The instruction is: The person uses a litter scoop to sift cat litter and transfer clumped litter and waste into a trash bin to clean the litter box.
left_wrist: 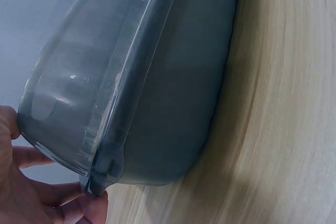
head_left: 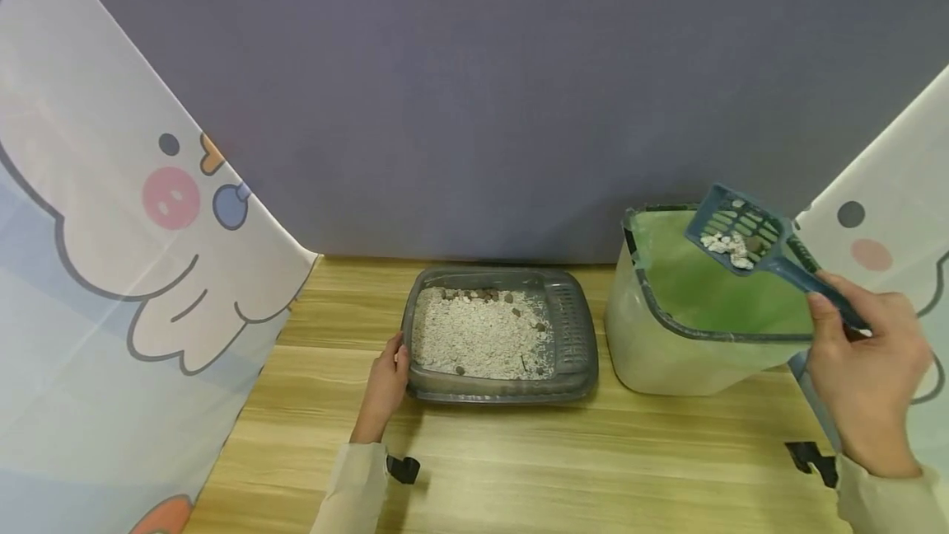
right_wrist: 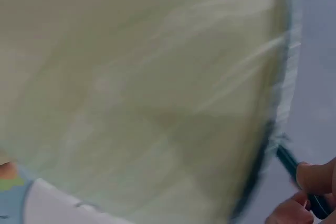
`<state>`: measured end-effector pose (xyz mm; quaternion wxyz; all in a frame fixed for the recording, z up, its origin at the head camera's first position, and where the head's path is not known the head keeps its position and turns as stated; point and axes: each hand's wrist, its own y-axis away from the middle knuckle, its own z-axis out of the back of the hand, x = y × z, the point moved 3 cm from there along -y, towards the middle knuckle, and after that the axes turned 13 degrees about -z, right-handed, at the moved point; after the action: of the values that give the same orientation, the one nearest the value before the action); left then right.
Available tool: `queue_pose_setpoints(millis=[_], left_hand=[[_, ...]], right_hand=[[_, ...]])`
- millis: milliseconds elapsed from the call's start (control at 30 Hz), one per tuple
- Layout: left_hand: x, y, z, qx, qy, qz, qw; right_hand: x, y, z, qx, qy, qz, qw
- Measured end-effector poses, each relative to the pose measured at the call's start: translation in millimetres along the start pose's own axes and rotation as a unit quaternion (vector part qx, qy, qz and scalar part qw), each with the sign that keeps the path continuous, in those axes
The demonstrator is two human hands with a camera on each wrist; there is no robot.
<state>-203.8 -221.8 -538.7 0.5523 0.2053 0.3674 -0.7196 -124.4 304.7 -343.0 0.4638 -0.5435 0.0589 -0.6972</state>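
Note:
A dark grey litter box holds pale, crumbly litter, with several brown lumps mostly along its far side. My left hand grips the box's left edge; in the left wrist view the thumb and fingers wrap its rim. Over the open top of a bin lined with a translucent bag, my right hand holds a blue slotted litter scoop by its handle. White clumps and a brownish lump lie in the scoop's head. In the right wrist view the bin blurs and hides the scoop's head.
Box and bin stand side by side on a wood-grain surface, with a narrow gap between. A grey cloth wall rises behind them. Printed cartoon panels flank the left and right sides, the right one close to the bin.

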Motion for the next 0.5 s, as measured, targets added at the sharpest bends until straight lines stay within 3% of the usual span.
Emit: queue_pose_setpoints(millis=[233,367,500], left_hand=[[-1.1,0.0,0.9,0.004,0.006,0.006,1.0],[-1.4,-0.1,1.0,0.007,0.01,0.009,0.9999],[-1.3,0.0,0.4,0.006,0.007,0.009,0.9999]], right_hand=[[-15.4,-3.2,-1.2,-0.03,-0.036,0.055,0.997],[-14.2,-4.1,-0.4,-0.054,-0.062,0.053,0.995],[-20.4,-5.3,0.2,-0.053,-0.052,0.028,0.997]])
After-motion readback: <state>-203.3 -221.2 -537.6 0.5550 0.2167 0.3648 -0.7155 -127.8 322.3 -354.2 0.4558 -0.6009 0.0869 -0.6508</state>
